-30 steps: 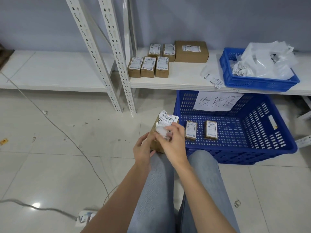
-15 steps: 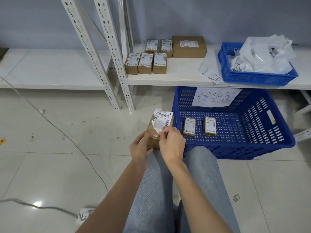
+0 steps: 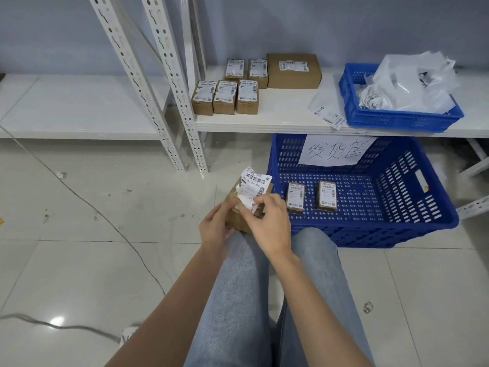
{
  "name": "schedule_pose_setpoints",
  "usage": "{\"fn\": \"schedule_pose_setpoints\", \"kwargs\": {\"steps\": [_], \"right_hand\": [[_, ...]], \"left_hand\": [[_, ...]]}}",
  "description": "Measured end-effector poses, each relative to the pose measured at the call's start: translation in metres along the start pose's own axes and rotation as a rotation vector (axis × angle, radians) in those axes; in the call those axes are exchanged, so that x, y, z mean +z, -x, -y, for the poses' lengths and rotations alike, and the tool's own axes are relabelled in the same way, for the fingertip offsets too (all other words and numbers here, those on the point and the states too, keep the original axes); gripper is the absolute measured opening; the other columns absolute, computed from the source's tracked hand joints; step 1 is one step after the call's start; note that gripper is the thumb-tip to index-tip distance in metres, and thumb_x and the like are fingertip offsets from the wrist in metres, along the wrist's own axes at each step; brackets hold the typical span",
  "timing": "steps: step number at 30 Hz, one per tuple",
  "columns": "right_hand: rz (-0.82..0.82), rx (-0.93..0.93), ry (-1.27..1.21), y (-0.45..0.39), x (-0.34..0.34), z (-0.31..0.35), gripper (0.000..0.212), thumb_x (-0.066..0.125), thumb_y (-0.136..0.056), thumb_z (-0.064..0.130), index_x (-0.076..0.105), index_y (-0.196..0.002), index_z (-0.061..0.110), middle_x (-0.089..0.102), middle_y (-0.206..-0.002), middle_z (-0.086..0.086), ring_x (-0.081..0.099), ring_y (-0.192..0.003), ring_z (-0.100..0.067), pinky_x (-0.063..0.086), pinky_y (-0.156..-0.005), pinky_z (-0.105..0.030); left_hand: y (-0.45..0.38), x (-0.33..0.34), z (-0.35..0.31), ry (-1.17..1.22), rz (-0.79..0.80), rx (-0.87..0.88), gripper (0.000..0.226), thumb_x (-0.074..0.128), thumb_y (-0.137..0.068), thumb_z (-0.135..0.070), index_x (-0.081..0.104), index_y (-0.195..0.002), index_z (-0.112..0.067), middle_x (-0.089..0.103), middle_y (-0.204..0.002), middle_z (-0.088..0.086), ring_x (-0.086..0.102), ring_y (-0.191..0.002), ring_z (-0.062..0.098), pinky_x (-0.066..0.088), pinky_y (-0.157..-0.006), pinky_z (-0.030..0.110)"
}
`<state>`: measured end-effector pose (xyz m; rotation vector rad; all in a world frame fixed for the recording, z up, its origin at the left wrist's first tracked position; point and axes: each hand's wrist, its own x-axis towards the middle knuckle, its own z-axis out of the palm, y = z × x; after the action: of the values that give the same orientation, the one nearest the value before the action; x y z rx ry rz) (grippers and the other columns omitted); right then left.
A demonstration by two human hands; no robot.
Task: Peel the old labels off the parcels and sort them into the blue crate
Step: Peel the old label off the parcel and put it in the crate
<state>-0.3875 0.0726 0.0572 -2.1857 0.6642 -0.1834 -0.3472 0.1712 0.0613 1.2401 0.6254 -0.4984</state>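
A small brown cardboard parcel [image 3: 239,221] rests on my knee, gripped from its left side by my left hand [image 3: 215,227]. Its white barcode label [image 3: 254,185] is partly peeled and stands up from the top. My right hand [image 3: 268,222] pinches the torn lower edge of that label. To the right, on the floor, stands the big blue crate [image 3: 412,223] with a handwritten paper sign; two small labelled parcels [image 3: 295,197] [image 3: 327,196] lie inside it. Several more labelled parcels [image 3: 225,98] and a larger brown box [image 3: 293,71] sit on the low white shelf [image 3: 277,120].
A smaller blue basket [image 3: 397,120] on the shelf holds crumpled white label scraps and plastic. A loose label strip [image 3: 329,117] lies beside it. White perforated rack posts [image 3: 169,83] rise at the left of the parcels. A grey cable [image 3: 87,207] runs across the tiled floor.
My right hand has kept pulling at the label's lower edge and more of it has lifted off the parcel. My head moved slightly, so the view shifted; the left hand's hold is unchanged.
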Motion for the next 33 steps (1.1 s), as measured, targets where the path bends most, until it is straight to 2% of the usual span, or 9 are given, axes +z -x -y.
{"fn": "schedule_pose_setpoints", "kwargs": {"steps": [3, 6, 8, 11, 14, 19, 25, 30, 33], "right_hand": [[-0.105, 0.119, -0.203, 0.006, 0.007, -0.001, 0.049, 0.076, -0.078, 0.044, 0.060, -0.117, 0.019, 0.049, -0.120, 0.008, 0.046, -0.114, -0.006, 0.039, -0.087, -0.019], [-0.090, 0.190, -0.340, 0.006, 0.007, 0.003, 0.023, 0.077, -0.080, 0.027, 0.065, -0.098, 0.023, 0.046, -0.119, 0.010, 0.046, -0.117, -0.008, 0.036, -0.087, -0.014], [-0.104, 0.124, -0.206, 0.005, 0.007, 0.005, 0.008, 0.073, -0.084, 0.022, 0.066, -0.085, 0.024, 0.050, -0.125, 0.008, 0.045, -0.122, -0.009, 0.032, -0.089, -0.014], [-0.092, 0.113, -0.084, 0.000, 0.003, 0.010, 0.007, 0.063, -0.092, 0.023, 0.065, -0.092, 0.016, 0.061, -0.119, 0.002, 0.057, -0.112, -0.014, 0.031, -0.082, -0.015], [-0.088, 0.076, 0.106, -0.003, -0.001, 0.014, 0.014, 0.056, -0.097, 0.026, 0.063, -0.099, 0.015, 0.068, -0.101, 0.000, 0.064, -0.093, -0.018, 0.030, -0.070, -0.019], [-0.130, 0.093, 0.261, -0.007, -0.012, 0.017, 0.018, 0.052, -0.098, 0.030, 0.065, -0.102, 0.018, 0.071, -0.098, -0.003, 0.066, -0.092, -0.024, 0.033, -0.068, -0.027], [-0.090, 0.189, 0.065, -0.008, -0.008, 0.017, 0.016, 0.057, -0.092, 0.035, 0.067, -0.101, 0.028, 0.065, -0.104, 0.008, 0.056, -0.103, -0.017, 0.041, -0.084, -0.032], [-0.012, 0.193, -0.022, -0.007, -0.017, 0.022, 0.045, 0.033, -0.094, 0.063, 0.059, -0.118, 0.035, 0.058, -0.098, 0.013, 0.051, -0.107, -0.015, 0.037, -0.101, -0.043], [0.041, 0.121, 0.130, -0.015, -0.015, 0.023, 0.052, 0.046, -0.082, 0.072, 0.064, -0.108, 0.031, 0.057, -0.110, 0.008, 0.049, -0.111, -0.015, 0.039, -0.099, -0.041]], "left_hand": [[0.001, 0.000, -0.005, 0.033, -0.002, 0.004, 0.018, 0.074, -0.084, -0.015, 0.068, -0.100, -0.008, 0.064, -0.081, 0.001, 0.063, -0.073, 0.013, 0.055, -0.055, 0.016], [0.005, 0.001, -0.005, 0.012, 0.012, 0.038, 0.024, 0.073, -0.085, -0.017, 0.068, -0.107, -0.007, 0.065, -0.084, 0.001, 0.063, -0.073, 0.010, 0.053, -0.054, 0.014], [0.007, 0.003, 0.000, -0.020, 0.071, 0.094, 0.045, 0.075, -0.085, -0.019, 0.058, -0.125, -0.011, 0.067, -0.096, 0.001, 0.066, -0.080, 0.009, 0.055, -0.067, 0.017], [0.008, 0.006, 0.009, -0.058, 0.106, 0.135, 0.067, 0.076, -0.085, -0.018, 0.037, -0.138, -0.020, 0.063, -0.119, 0.009, 0.064, -0.105, 0.018, 0.054, -0.084, 0.025], [0.006, 0.006, 0.012, -0.046, 0.095, 0.150, 0.050, 0.074, -0.086, -0.014, 0.044, -0.126, -0.016, 0.065, -0.117, 0.014, 0.066, -0.097, 0.019, 0.054, -0.067, 0.019], [0.001, -0.001, 0.012, -0.027, 0.115, 0.146, 0.042, 0.075, -0.082, -0.007, 0.058, -0.121, -0.008, 0.069, -0.115, 0.019, 0.069, -0.095, 0.024, 0.057, -0.072, 0.026], [-0.001, -0.004, 0.010, 0.020, 0.111, 0.105, 0.039, 0.073, -0.084, -0.008, 0.060, -0.122, -0.006, 0.069, -0.115, 0.017, 0.069, -0.097, 0.026, 0.058, -0.076, 0.026], [-0.003, -0.005, 0.007, 0.001, 0.091, 0.086, 0.034, 0.073, -0.085, -0.012, 0.064, -0.118, -0.006, 0.071, -0.109, 0.012, 0.069, -0.100, 0.025, 0.059, -0.074, 0.024], [-0.002, -0.007, 0.008, 0.006, 0.086, 0.069, 0.026, 0.071, -0.087, -0.012, 0.065, -0.112, -0.008, 0.071, -0.097, 0.007, 0.068, -0.094, 0.023, 0.059, -0.076, 0.025]]}}
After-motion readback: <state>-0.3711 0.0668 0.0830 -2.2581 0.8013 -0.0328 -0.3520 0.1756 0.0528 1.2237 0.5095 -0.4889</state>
